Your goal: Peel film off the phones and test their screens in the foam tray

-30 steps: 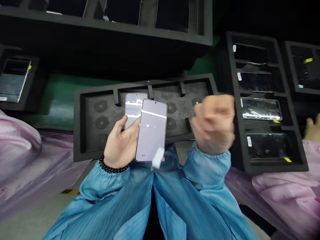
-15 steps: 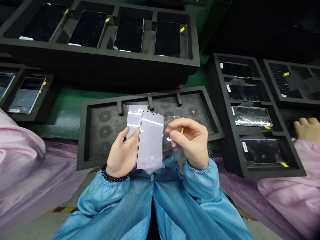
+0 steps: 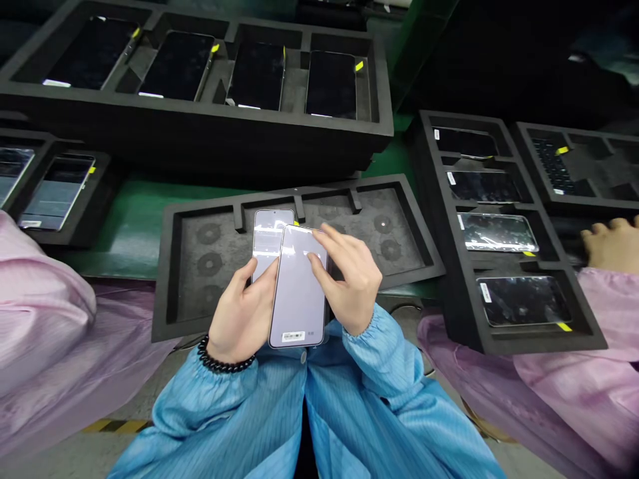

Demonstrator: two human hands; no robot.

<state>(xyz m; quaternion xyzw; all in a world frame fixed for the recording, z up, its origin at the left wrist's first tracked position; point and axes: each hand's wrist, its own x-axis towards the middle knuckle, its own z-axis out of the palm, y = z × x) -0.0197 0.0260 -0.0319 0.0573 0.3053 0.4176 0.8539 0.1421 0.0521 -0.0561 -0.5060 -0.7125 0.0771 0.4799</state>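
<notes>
My left hand, a dark beaded band at its wrist, is closed on a smartphone with a lit pale screen. A white barcode label lies across the bottom of that screen. My right hand rests over the phone's upper right part, its fingers stretched out and its thumb apart from them, touching the glass. Just behind the held phone is a second phone, also pale-screened, with a yellow tab at its upper right. I cannot tell whether it lies in the foam tray below or is also held.
A raised foam tray with several dark phones spans the back. On the right, another foam tray holds several phones. A co-worker's hand is at the far right; pink sleeves flank me. Two more phones sit in a tray at left.
The clear film with a yellow tab that was in my right hand beside the phone is out of that grip. My right hand has moved left onto the screen, where a barcode label now shows.
</notes>
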